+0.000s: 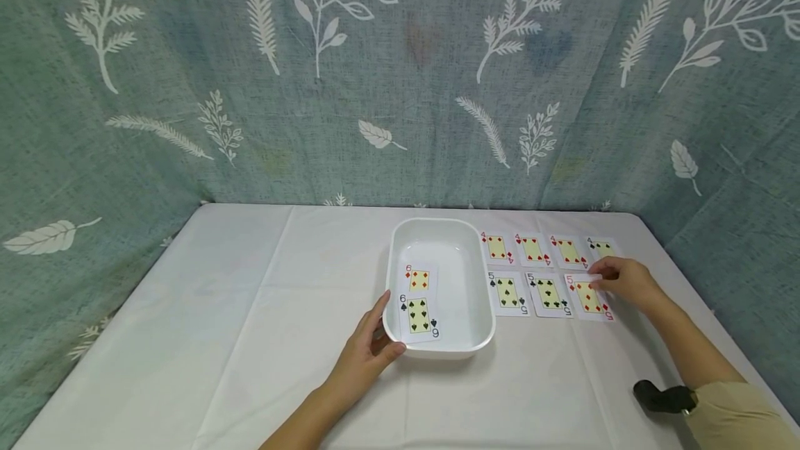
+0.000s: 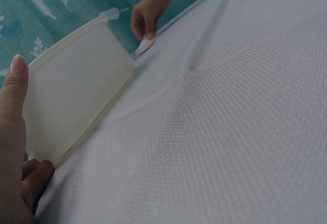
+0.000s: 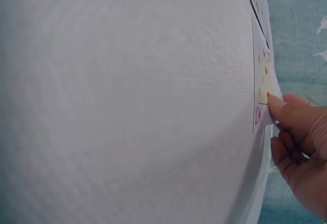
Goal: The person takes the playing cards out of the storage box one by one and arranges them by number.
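Note:
My left hand grips the near left corner of a white plastic tub, thumb and fingers at its rim and side. A six of diamonds and a six of spades lie face up in the tub, the spades overlapping the diamonds. With thumb and fingers, my right hand pinches the right edge of a five of diamonds. In the right wrist view that card slants up toward the thumb. To its left lie a five of clubs and a five of spades.
Behind the fives, a row of fours lies face up; my right hand covers part of the four at the right end. A white cloth covers the table. A leaf-patterned curtain hangs behind and at both sides.

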Demonstrator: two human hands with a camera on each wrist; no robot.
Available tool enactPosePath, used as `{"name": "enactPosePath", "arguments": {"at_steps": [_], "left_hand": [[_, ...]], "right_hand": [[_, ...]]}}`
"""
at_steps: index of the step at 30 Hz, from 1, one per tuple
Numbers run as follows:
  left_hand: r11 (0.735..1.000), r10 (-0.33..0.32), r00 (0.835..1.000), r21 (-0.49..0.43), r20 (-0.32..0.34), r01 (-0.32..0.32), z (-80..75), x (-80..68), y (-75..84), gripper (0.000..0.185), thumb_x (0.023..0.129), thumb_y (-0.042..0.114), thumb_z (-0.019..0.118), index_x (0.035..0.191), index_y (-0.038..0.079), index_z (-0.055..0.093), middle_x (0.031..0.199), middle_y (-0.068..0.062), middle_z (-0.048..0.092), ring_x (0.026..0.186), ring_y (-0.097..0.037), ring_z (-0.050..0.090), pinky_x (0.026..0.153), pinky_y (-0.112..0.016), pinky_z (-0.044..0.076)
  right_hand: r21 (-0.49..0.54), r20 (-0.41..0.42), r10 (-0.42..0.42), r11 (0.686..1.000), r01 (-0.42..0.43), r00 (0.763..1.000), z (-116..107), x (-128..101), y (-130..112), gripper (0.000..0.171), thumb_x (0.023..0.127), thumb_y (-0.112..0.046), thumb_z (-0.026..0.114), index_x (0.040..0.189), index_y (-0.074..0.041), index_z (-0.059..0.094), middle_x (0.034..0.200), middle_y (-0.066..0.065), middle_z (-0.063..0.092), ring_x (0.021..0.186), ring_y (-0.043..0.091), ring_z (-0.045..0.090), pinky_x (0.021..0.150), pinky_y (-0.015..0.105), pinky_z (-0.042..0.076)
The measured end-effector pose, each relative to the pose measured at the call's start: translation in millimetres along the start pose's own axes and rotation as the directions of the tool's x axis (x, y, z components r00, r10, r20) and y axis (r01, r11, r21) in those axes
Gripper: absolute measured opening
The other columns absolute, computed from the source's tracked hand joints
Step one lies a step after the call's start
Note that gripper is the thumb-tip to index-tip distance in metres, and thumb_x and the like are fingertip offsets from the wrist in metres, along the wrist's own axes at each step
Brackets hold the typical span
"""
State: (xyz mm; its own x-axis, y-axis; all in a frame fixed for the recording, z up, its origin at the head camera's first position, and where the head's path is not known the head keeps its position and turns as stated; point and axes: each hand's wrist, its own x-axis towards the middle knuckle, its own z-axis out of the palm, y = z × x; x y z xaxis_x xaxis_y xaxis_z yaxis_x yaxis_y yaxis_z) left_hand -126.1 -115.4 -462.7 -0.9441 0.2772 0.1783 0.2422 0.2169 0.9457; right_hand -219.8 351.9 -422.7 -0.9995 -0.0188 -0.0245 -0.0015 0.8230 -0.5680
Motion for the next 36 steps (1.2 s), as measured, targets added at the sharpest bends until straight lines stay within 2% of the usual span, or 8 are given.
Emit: {"name": "enactPosePath", "arguments": {"at_steps": [11, 16, 19, 23, 26, 31, 34, 36], "left_hand": [[1.000, -0.023, 1.000, 0.000, -0.003, 0.023, -0.6, -1.4, -0.1, 0.084, 0.085, 0.019, 0.070, 0.152, 0.024, 0.020, 0.137, -0.011, 0.042, 0.121, -0.027, 0.054, 0.099, -0.025, 0.048], [1.000, 0.001, 1.000, 0.008, -0.003, -0.001, -0.2, -1.3, -1.0, 0.083, 0.086, 0.020, 0.069, 0.152, 0.020, 0.019, 0.135, -0.014, 0.042, 0.120, -0.031, 0.054, 0.099, -0.029, 0.048], [1.000, 0.008, 1.000, 0.013, -0.002, -0.008, 0.0, -1.1, -1.6, 0.083, 0.086, 0.020, 0.069, 0.152, 0.020, 0.019, 0.135, -0.014, 0.042, 0.120, -0.031, 0.054, 0.099, -0.029, 0.048], [1.000, -0.010, 1.000, 0.013, -0.001, 0.010, -0.2, -1.6, -0.3, 0.084, 0.085, 0.020, 0.070, 0.152, 0.023, 0.020, 0.138, -0.012, 0.041, 0.121, -0.028, 0.053, 0.099, -0.026, 0.048], [1.000, -0.023, 1.000, 0.000, 0.001, 0.023, 0.0, -2.1, 0.9, 0.084, 0.085, 0.020, 0.070, 0.152, 0.026, 0.020, 0.138, -0.012, 0.041, 0.121, -0.027, 0.053, 0.100, -0.027, 0.047], [0.999, -0.037, 0.999, -0.013, 0.001, 0.037, 0.2, -1.8, 1.3, 0.084, 0.085, 0.021, 0.070, 0.152, 0.026, 0.020, 0.138, -0.011, 0.041, 0.121, -0.028, 0.053, 0.100, -0.029, 0.047], [1.000, -0.029, 1.000, -0.012, 0.001, 0.029, -0.1, -1.1, 0.7, 0.085, 0.085, 0.020, 0.070, 0.152, 0.023, 0.020, 0.138, -0.011, 0.041, 0.120, -0.028, 0.054, 0.099, -0.028, 0.048], [1.000, -0.024, 1.000, -0.009, 0.003, 0.024, -0.4, -1.0, 0.4, 0.085, 0.084, 0.020, 0.071, 0.152, 0.024, 0.020, 0.139, -0.011, 0.041, 0.120, -0.027, 0.054, 0.099, -0.027, 0.048]], "right_hand": [[-0.066, -0.001, 0.019, 0.998, -0.019, 1.000, -0.3, 1.0, -0.5, 0.039, 0.077, -0.015, 0.077, 0.107, 0.006, 0.061, 0.096, 0.022, 0.061, 0.081, 0.027, 0.050, 0.060, 0.026, 0.043], [-0.066, -0.013, 0.002, 0.998, -0.002, 1.000, -3.4, -2.3, -2.9, 0.044, 0.079, -0.019, 0.077, 0.111, 0.005, 0.061, 0.099, 0.022, 0.061, 0.084, 0.028, 0.050, 0.060, 0.026, 0.043], [-0.056, -0.049, -0.013, 0.998, 0.010, 0.999, -6.7, -4.0, -2.9, 0.046, 0.080, -0.022, 0.076, 0.114, 0.004, 0.060, 0.099, 0.021, 0.062, 0.084, 0.027, 0.050, 0.061, 0.025, 0.043], [-0.041, -0.121, -0.016, 0.999, 0.011, 0.993, -7.3, 0.6, 6.4, 0.046, 0.079, -0.027, 0.077, 0.112, 0.001, 0.062, 0.092, 0.013, 0.062, 0.080, 0.022, 0.050, 0.055, 0.026, 0.045], [-0.044, -0.160, -0.033, 0.999, 0.027, 0.987, -3.4, 10.6, 27.0, 0.049, 0.078, -0.038, 0.076, 0.110, -0.003, 0.063, 0.089, 0.010, 0.061, 0.078, 0.021, 0.050, 0.053, 0.023, 0.044], [-0.072, -0.219, -0.088, 0.995, 0.074, 0.972, 6.8, 29.2, 63.5, 0.054, 0.079, -0.052, 0.070, 0.116, -0.013, 0.063, 0.095, 0.008, 0.064, 0.082, 0.019, 0.052, 0.056, 0.015, 0.044], [-0.056, -0.248, -0.120, 0.992, 0.109, 0.961, 8.9, 29.1, 58.5, 0.055, 0.079, -0.050, 0.071, 0.118, -0.013, 0.062, 0.097, 0.009, 0.065, 0.082, 0.016, 0.055, 0.057, 0.013, 0.046], [-0.031, -0.259, -0.129, 0.992, 0.125, 0.957, 6.9, 20.4, 39.8, 0.054, 0.079, -0.047, 0.072, 0.118, -0.010, 0.062, 0.098, 0.010, 0.066, 0.082, 0.015, 0.058, 0.057, 0.014, 0.048]]}}
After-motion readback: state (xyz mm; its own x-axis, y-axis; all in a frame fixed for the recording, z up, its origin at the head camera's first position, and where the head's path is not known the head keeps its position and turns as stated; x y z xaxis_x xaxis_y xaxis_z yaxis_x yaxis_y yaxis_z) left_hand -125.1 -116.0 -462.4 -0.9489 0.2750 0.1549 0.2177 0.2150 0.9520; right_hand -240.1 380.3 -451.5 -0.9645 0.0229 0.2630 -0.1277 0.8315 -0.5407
